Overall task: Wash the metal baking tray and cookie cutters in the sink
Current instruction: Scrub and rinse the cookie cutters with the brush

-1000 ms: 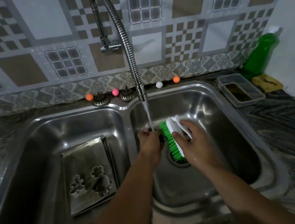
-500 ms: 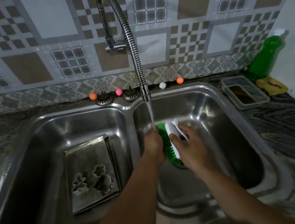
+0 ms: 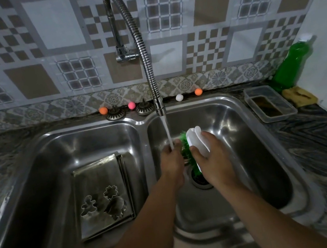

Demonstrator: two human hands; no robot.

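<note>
Your right hand (image 3: 209, 160) is curled round the white back of the scrub brush (image 3: 194, 146), bristles turned toward your left hand (image 3: 171, 163), which sits under the stream from the faucet (image 3: 151, 78); whether its fingers hold anything you cannot tell from here. The baking tray (image 3: 97, 179) lies tilted in the basin left of the faucet, with the cookie cutters (image 3: 104, 202) resting on it, untouched by either hand. I'd judge the risk is splash: water striking your knuckles and the bristles may spray onto the counter, and a wet brush back may slip in your grip. Right of the faucet stand a clear container (image 3: 268, 103), a sponge (image 3: 299, 96) and a green soap bottle (image 3: 291, 64); the divider (image 3: 146, 148) between basins lies between you and the tray.
</note>
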